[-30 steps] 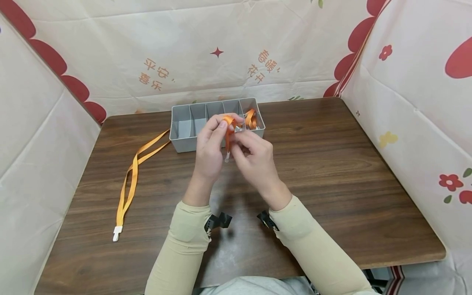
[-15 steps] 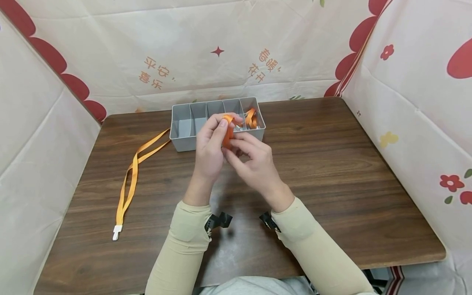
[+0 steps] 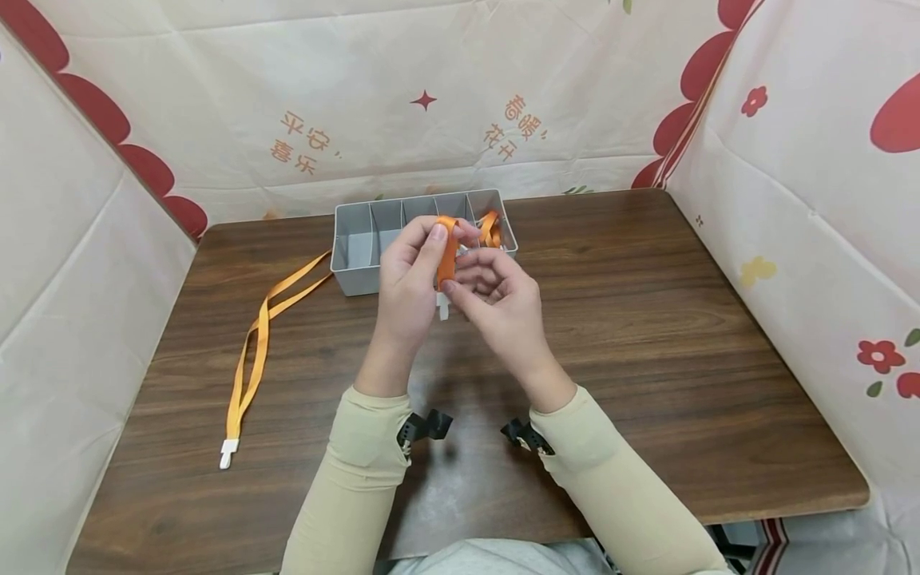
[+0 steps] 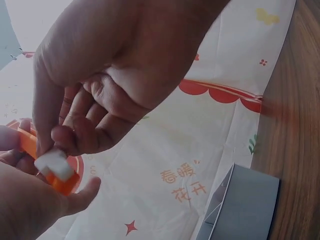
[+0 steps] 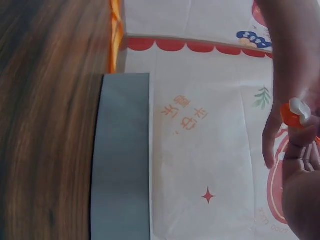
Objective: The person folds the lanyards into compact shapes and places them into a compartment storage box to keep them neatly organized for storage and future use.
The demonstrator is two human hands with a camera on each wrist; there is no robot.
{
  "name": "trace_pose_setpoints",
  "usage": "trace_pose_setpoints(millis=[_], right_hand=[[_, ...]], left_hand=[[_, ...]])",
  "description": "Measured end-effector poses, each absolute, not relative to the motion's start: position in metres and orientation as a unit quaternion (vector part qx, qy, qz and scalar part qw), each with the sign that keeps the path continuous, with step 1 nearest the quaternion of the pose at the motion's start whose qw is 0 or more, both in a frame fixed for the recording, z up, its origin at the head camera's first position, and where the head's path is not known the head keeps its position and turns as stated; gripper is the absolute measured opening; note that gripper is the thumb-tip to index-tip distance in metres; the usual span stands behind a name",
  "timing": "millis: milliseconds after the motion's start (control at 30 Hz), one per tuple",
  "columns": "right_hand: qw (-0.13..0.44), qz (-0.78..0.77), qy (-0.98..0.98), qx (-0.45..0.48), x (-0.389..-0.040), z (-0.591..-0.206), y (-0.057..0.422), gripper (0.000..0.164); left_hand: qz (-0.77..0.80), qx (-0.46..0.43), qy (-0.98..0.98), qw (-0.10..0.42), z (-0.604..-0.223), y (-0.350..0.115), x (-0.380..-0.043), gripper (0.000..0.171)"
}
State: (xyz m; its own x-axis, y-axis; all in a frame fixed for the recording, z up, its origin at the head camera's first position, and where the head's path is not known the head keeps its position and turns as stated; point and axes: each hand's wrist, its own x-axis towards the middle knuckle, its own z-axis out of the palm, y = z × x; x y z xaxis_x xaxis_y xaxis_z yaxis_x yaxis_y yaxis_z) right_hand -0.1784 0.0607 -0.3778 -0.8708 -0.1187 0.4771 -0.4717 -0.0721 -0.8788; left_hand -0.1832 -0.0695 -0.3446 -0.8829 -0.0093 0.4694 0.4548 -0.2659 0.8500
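Observation:
A folded orange lanyard hangs between my two hands above the front of the grey box, its white clip pointing down. My left hand pinches the upper fold between thumb and fingers. My right hand pinches the lower end of the strap near the clip, with thumb and curled fingers. In the left wrist view the white clip sits close to the fingertips of both hands. The right wrist view shows the clip and orange strap at its right edge, partly hidden by fingers.
The grey divided box stands at the back of the wooden table. Its rightmost compartment holds an orange lanyard. Another yellow-orange lanyard lies stretched along the left, its white clip toward the front. Printed cloth surrounds the table.
The right hand moves over the lower strap and then draws slightly back to the right. The clip, hidden half a second ago, shows below the fold. The left hand stays nearly in place.

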Motion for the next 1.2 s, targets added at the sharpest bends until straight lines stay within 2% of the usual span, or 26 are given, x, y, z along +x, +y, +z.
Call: trace_pose_setpoints(millis=[200,467,733,1200], right_hand=[[0.061,0.666,-0.718,0.193,-0.180,-0.368,0.069,0.020],[0.059,0.654,-0.733,0.178,-0.182,-0.368,0.074,0.018],[0.051,0.656,-0.735,0.162,-0.183,-0.366,0.082,0.020],[0.034,0.669,-0.725,0.161,-0.179,-0.365,0.077,0.019]], left_hand=[[-0.748,-0.187,-0.615,0.163,-0.345,-0.073,-0.185,0.026],[-0.723,-0.187,-0.653,0.128,-0.349,-0.079,-0.186,0.022],[-0.682,-0.206,-0.694,0.103,-0.352,-0.087,-0.188,0.039],[-0.710,-0.271,-0.646,0.068,-0.355,-0.092,-0.190,0.036]])
